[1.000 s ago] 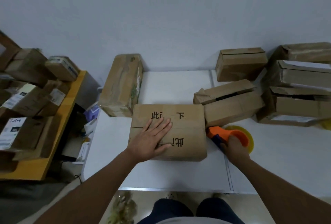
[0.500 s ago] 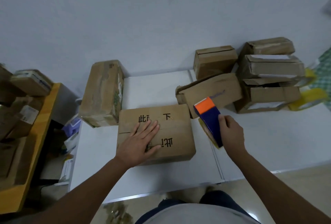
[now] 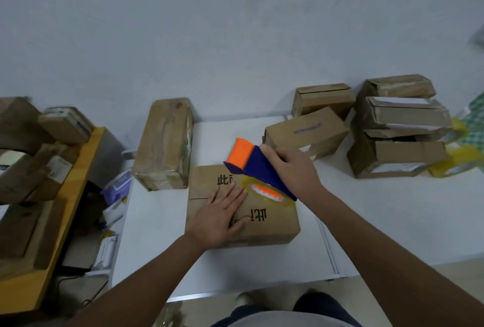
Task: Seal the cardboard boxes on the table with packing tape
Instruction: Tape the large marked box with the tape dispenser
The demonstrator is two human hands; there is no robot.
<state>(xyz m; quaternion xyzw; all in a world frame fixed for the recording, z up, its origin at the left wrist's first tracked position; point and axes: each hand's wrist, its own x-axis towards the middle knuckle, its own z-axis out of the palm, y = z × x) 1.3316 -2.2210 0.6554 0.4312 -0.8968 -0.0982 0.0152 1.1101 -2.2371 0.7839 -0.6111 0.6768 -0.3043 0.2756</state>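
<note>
i am looking at the box [image 3: 264, 222] with black printed characters on top; it is lying flat on the white table [image 3: 235, 269], near the front edge and in the middle of my view. the left hand [image 3: 220, 216] is resting flat on its top, the fingers straight and a little spread, reaching over the seam between the flaps. the right hand [image 3: 293, 169] is holding the tape dispenser [image 3: 255, 167], orange and blue, above the far right part of the box top, with the fingers curled round its blue body. the tape roll [image 3: 264, 192] is hanging under it, just over the cardboard; i cannot tell if it is touching.

just beside the box, on the left, a taller wrapped box [image 3: 165, 143] is standing against the wall. behind the dispenser a tilted box [image 3: 306, 130] is lying, and behind that one a smaller box [image 3: 323, 99]. further right a pile of boxes [image 3: 398, 127] is standing on the table, with some yellow thing [image 3: 450, 167] beside it; it is too blurred for me to name. on the far left a wooden shelf [image 3: 65, 209] is carrying more parcels [image 3: 39, 138].
</note>
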